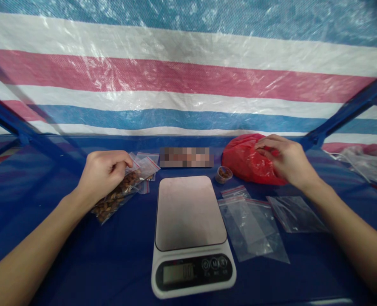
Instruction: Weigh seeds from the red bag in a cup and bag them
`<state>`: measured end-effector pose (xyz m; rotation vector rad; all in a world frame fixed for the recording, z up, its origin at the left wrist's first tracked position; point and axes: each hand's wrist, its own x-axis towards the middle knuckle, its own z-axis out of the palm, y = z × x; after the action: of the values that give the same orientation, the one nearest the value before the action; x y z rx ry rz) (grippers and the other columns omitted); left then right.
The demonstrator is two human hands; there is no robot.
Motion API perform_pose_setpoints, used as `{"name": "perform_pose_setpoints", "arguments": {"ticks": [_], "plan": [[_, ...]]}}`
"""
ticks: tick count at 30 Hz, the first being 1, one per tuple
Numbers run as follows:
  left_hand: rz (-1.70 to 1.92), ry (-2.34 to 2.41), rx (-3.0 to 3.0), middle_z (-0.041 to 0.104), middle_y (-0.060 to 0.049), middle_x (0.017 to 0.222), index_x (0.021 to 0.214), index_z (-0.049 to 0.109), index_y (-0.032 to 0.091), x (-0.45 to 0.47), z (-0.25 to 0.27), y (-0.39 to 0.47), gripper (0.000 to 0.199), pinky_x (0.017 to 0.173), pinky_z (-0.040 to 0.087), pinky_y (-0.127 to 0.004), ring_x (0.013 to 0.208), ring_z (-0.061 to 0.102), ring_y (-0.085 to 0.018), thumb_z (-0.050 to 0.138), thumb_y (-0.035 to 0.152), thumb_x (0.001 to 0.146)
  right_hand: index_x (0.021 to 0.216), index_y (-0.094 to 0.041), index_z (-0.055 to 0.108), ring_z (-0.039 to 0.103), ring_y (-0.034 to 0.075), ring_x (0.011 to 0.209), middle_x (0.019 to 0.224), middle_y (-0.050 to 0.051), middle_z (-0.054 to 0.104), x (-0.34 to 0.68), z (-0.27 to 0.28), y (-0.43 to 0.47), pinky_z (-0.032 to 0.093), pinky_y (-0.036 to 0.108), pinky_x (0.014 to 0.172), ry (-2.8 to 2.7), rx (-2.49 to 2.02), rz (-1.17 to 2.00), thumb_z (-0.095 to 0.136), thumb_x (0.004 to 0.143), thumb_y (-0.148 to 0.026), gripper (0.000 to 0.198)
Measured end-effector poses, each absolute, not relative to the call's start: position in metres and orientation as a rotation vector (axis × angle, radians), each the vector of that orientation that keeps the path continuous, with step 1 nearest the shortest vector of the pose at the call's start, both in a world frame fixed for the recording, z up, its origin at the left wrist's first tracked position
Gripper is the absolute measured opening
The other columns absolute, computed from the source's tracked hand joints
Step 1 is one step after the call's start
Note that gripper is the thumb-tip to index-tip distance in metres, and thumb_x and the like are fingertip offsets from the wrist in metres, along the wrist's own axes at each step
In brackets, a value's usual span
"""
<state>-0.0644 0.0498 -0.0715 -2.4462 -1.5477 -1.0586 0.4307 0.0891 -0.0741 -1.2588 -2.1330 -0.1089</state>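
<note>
The left hand point(110, 173) pinches a clear bag point(126, 195) of brown pieces point(107, 207) beneath it, likely slippery and best held near its top edge, while the right hand point(279, 159), grip indeterminable, lies against a red bag point(245, 163), probably soft.

Left hand point(104, 171) pinching a zip bag point(115, 196) of brown pieces point(107, 207), right hand point(285, 156) at a red plastic bag point(245, 161), white scale point(191, 212) between both hands, clear bags point(253, 227) beside it
</note>
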Motion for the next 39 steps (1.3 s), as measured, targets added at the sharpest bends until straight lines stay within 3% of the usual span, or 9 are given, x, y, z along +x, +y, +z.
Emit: {"name": "perform_pose_setpoints", "arguments": {"ticks": [6,16,20,30,39], "plan": [[-1.02,-1.545,-2.469,0.074,0.003,0.062,0.065,0.072,0.021,-0.061,-0.066,0.048,0.031,0.055,0.043,-0.025,0.05,0.063,-0.012,0.046,0.011,0.079,0.092,-0.02,0.078,0.076,0.028,0.087,0.098,0.011,0.08,0.437,-0.064,0.086,0.058,0.04,0.086,-2.067,-1.312,-0.267,0.059,0.095,-0.024,0.02],[-0.98,-1.59,-2.463,0.078,0.002,0.069,0.068,0.076,0.02,-0.062,-0.066,0.047,0.032,0.061,0.049,-0.025,0.058,0.07,-0.014,0.046,0.015,0.08,0.094,-0.019,0.079,0.076,0.027,0.09,0.1,0.012,0.08,0.418,-0.058,0.074,0.057,0.039,0.085,-2.012,-1.344,-0.155,0.063,0.095,-0.02,0.016],[-0.981,-1.581,-2.472,0.078,0.002,0.068,0.068,0.075,0.019,-0.061,-0.064,0.046,0.032,0.059,0.047,-0.025,0.054,0.067,-0.013,0.047,0.013,0.08,0.097,-0.019,0.079,0.075,0.028,0.095,0.102,0.012,0.08,0.399,-0.052,0.061,0.057,0.04,0.092,-2.023,-1.258,-0.177,0.061,0.099,-0.017,0.018],[-0.978,-1.594,-2.461,0.077,0.002,0.066,0.066,0.075,0.02,-0.06,-0.063,0.046,0.033,0.057,0.047,-0.025,0.054,0.067,-0.014,0.046,0.015,0.08,0.099,-0.029,0.08,0.076,0.027,0.098,0.103,0.006,0.08,0.337,-0.059,0.032,0.063,0.045,0.09,-2.11,-1.035,0.114,0.062,0.102,-0.019,0.021],[-0.979,-1.615,-2.469,0.077,0.003,0.065,0.066,0.075,0.02,-0.058,-0.062,0.045,0.032,0.057,0.045,-0.025,0.053,0.065,-0.013,0.046,0.017,0.08,0.104,-0.029,0.08,0.075,0.025,0.101,0.106,0.006,0.079,0.336,-0.067,0.033,0.063,0.043,0.091,-2.163,-0.986,0.209,0.061,0.104,-0.015,0.023]]}}
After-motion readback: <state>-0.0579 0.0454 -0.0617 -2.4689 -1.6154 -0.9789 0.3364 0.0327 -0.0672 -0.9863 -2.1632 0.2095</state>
